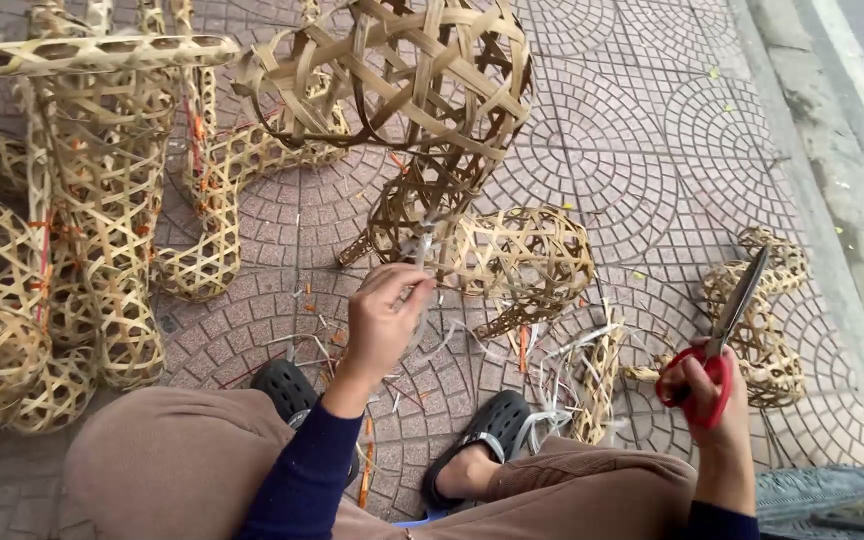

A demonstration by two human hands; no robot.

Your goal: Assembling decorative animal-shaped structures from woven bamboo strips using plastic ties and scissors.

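Pinching a pale strip on open-weave bamboo frame (pixel 422 110), left hand (pixel 384 318), right hand (pixel 707 385) gripping red-handled scissors (pixel 724 330)

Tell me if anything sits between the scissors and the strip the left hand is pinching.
Nothing visible does. The scissors in the right hand point up, apart from the left hand pinching the pale strip; only open paving lies between.

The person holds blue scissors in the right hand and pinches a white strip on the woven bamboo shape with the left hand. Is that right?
Not quite: the scissors have red handles, not blue. The head view shows the right hand gripping those red handles with the blades pointing up. The rest holds: the left hand pinches a white strip at the woven bamboo shape.
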